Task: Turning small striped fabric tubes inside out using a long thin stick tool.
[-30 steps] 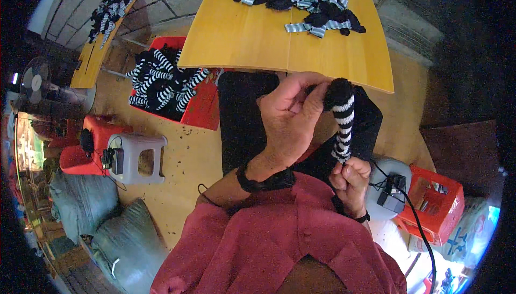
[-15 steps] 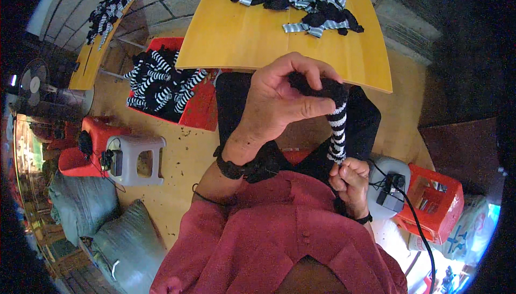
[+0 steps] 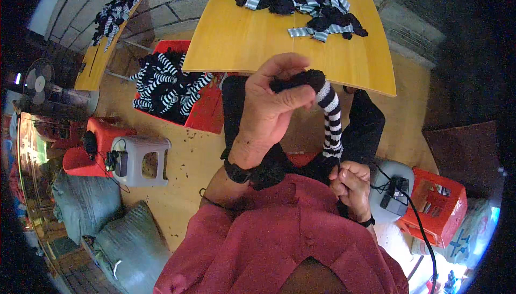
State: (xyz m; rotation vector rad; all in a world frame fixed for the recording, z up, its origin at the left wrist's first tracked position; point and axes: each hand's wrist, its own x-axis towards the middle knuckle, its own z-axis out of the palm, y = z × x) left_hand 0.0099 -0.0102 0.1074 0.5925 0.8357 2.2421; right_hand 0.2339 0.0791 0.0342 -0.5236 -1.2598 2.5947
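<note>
My left hand [image 3: 266,103] holds the black fluffy end of a black-and-white striped knitted tube [image 3: 332,116] between thumb and fingers. From there the tube arcs right and down toward my right hand [image 3: 352,186]. Those fingers are closed around something slim and dark, whose tip reaches the tube's lower end; whether it is a rod or thread I cannot tell. A small gap separates the right fingers from the knit. Both hands are above my lap, just off the near edge of the yellow table [image 3: 242,41].
Grey-striped and black fabric pieces [image 3: 317,4] lie piled on the table. Left of it, a red bin [image 3: 207,114] holds several striped knitted tubes [image 3: 164,81]. A grey stool [image 3: 158,162] and stuffed sacks [image 3: 129,245] stand at left. At right, a black cable [image 3: 422,224] runs past a red crate [image 3: 438,205].
My left hand has moved left with the fluffy end, and the tube now bends where it hung straighter. The slim dark thing shows more between the tube and my right hand, which stays nearly in place.
</note>
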